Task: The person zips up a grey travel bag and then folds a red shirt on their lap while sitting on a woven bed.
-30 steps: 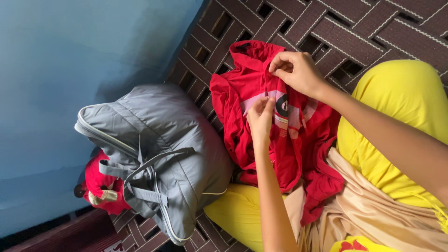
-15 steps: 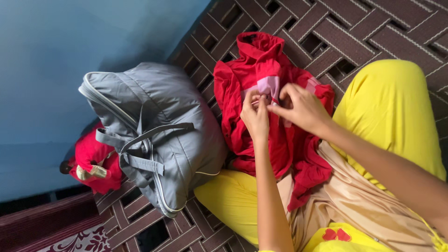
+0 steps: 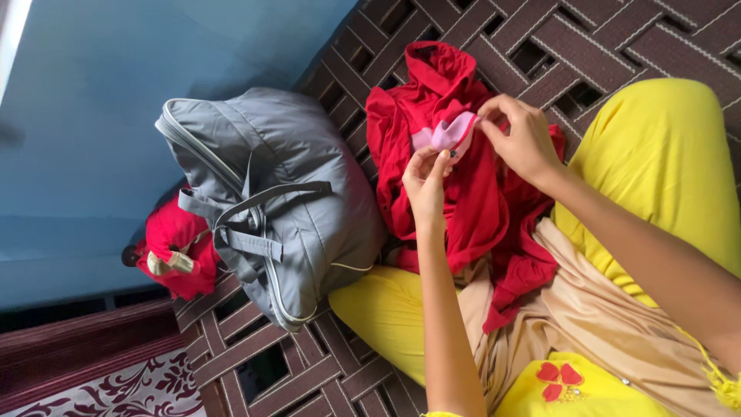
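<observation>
— The garment?
— Red shirt (image 3: 455, 193), crumpled, upper centre of the frame, lying on the woven brown seat (image 3: 587, 54) and over my lap; a pale pink strip (image 3: 448, 133) shows at its fold.
— Your arms?
— Both forearms reach up from the lower right.
— Grip?
— My left hand (image 3: 426, 181) pinches the red cloth below the strip; my right hand (image 3: 525, 139) pinches the strip's end. Grey bag (image 3: 270, 201) just left.

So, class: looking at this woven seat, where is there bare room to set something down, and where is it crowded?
Bare lattice seat lies beyond the red garment, above the yellow knee. A smaller patch lies in front of the grey bag. It is crowded between bag and garment, where the left hand and right hand pinch cloth.
</observation>
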